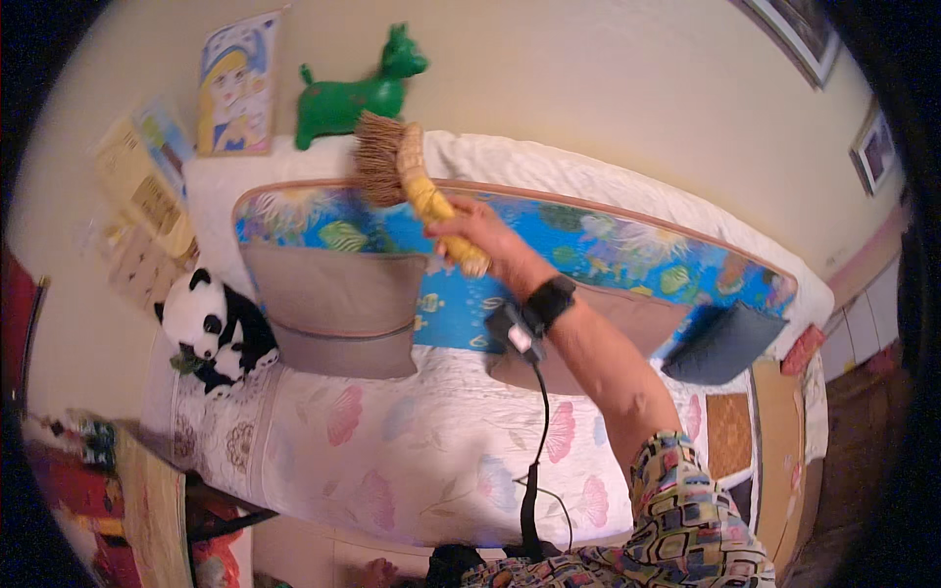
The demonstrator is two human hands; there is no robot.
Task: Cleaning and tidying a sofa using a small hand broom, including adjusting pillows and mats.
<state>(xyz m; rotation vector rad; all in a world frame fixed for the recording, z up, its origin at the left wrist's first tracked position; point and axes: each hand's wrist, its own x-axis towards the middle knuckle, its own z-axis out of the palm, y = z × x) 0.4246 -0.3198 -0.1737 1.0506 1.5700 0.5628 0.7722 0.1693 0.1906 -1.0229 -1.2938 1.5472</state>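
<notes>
My right hand (478,231) grips the curved handle of a bristle brush (426,195). The handle is wrapped in yellow, and its brown bristles point left, in front of the sofa back. Behind the brush, the sofa's blue back cover (456,309) bears sea creatures and plants. Below my hand, a taupe cushion (331,309) leans on the left part of the backrest. A blurred skin-toned shape at the bottom edge seems to be my left hand (378,573); its fingers cannot be made out.
A panda plush (220,331) sits at the sofa's left end. A green toy animal (349,103) and a cartoon picture (237,84) stand along the backrest top. A dark cushion (724,342) lies right. A black cable (544,411) hangs by my arm; a wooden table edge (151,500) is lower left.
</notes>
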